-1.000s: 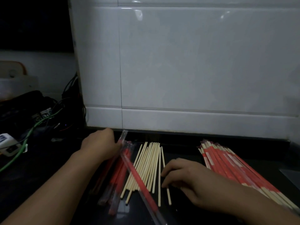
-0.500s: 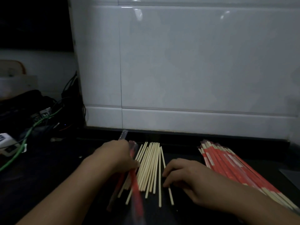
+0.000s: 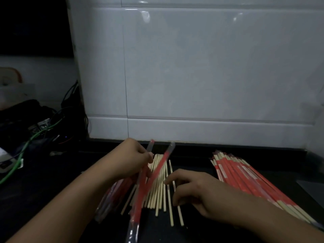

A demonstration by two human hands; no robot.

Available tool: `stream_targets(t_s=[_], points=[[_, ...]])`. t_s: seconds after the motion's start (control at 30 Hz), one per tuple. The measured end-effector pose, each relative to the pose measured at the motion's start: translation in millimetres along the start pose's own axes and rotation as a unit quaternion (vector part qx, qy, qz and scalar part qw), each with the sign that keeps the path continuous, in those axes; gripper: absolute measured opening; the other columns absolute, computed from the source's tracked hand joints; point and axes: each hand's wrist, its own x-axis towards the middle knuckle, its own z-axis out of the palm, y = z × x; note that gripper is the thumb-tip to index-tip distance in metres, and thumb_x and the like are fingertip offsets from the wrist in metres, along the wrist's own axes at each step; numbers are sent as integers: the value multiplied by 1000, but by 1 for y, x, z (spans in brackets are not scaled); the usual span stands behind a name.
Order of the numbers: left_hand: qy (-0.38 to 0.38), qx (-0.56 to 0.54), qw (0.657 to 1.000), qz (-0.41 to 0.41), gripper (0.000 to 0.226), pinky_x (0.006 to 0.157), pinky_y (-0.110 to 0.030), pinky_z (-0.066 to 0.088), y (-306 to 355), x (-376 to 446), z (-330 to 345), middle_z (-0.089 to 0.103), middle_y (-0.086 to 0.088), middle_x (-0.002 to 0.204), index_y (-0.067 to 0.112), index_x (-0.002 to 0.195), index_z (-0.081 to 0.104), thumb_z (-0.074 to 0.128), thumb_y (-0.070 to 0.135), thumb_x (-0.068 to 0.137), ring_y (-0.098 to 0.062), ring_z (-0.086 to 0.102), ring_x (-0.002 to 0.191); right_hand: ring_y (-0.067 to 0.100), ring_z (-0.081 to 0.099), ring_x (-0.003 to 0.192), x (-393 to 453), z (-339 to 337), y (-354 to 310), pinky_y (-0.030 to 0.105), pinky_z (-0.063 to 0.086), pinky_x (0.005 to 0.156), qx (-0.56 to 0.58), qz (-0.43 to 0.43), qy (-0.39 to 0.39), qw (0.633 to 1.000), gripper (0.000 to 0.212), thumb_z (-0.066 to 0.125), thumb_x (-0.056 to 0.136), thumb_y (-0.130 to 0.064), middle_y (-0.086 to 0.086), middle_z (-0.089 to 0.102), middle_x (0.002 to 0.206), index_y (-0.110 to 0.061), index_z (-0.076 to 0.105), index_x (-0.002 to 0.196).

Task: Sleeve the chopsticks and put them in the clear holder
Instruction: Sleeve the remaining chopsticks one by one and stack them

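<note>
The step in hand looks like picking up an empty sleeve and a bare stick to pair them; the left hand (image 3: 130, 160) pinches two red-and-clear sleeves (image 3: 150, 179) raised off the dark bench (image 3: 52, 181), its fingers curled round them, the sleeves crossing over the loose chopsticks (image 3: 161, 190); more empty sleeves, the spare pile (image 3: 112, 197), lie under the left wrist; the right hand (image 3: 194, 192) rests with curled fingers on the chopsticks, its fingertips on one or two of them, though whether it truly pinches one I cannot tell; the finished bundle (image 3: 249, 181), already sleeved, lies well apart to the right by the white wall (image 3: 192, 67); no clear holder can be made out; next, I judge, one sleeve must be parted from the other and its mouth opened, while the right hand lifts a pair and feeds the tips in; since a second ago the left hand has come up from the spare pile with sleeves and swung them over the sticks, while the right hand has barely moved.
</note>
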Motion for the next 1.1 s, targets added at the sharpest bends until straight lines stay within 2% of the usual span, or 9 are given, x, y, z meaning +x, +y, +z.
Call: stream_targets(t_s=[0.07,0.17,0.23,0.33,0.53,0.77,0.87,1.0,1.1], points=[[1,49,999,-17,30,52,-23,47,-4,1,0,72,0,64,12,86,74,55,30,100,-9,61,49,-7,52,109,-1,-1,-2,9,40,93,17,5,13,1000,16,60,92,-13,-14,55,125,-21,72,98],[78,176,981,-25,27,49,-24,38,-10,6,0,63,-1,65,15,82,73,57,30,97,-13,56,54,-8,47,116,-5,-1,-7,17,41,100,24,31,22,999,17,57,96,-32,-23,54,121,-29,70,107],[105,178,978,8,29,49,-26,35,-7,4,2,61,2,62,23,73,67,56,33,98,-11,56,56,-7,48,116,-6,1,-10,18,41,100,17,30,26,999,19,55,95,-33,-22,53,119,-30,70,107],[46,90,991,91,27,60,-31,49,3,-3,4,68,4,68,29,75,68,57,38,97,-10,64,65,-4,49,114,-4,4,-12,18,40,98,14,28,35,999,19,54,94,-28,-17,55,117,-27,70,105],[-74,208,963,154,13,73,-15,43,13,-15,28,63,17,79,29,94,74,64,38,92,4,58,77,-1,47,114,-5,4,-11,16,38,99,14,33,33,999,20,55,94,-26,-14,57,116,-25,70,107],[-83,216,965,121,14,62,-10,43,11,-11,32,75,6,85,26,94,80,69,32,88,-2,64,74,4,53,113,-4,5,-11,26,42,98,8,23,40,999,17,56,92,-24,-13,59,115,-25,70,102],[-70,174,979,84,13,68,-17,53,10,-9,29,76,4,81,22,89,81,72,31,88,-4,68,74,-1,52,113,-4,3,-12,22,42,98,20,26,40,999,17,57,92,-25,-14,58,114,-26,70,103],[45,80,996,9,16,61,-33,57,5,-3,-13,73,-4,66,17,67,78,76,21,83,-16,69,62,1,52,110,-5,1,-12,20,41,97,7,22,31,999,23,56,91,-16,-12,60,115,-24,71,105],[66,126,988,-66,11,64,-34,58,-18,3,-38,74,-10,68,10,70,79,75,14,78,-24,72,69,0,50,114,-5,1,-7,16,39,100,4,17,16,1000,26,56,92,-12,-12,59,120,-24,72,108]])
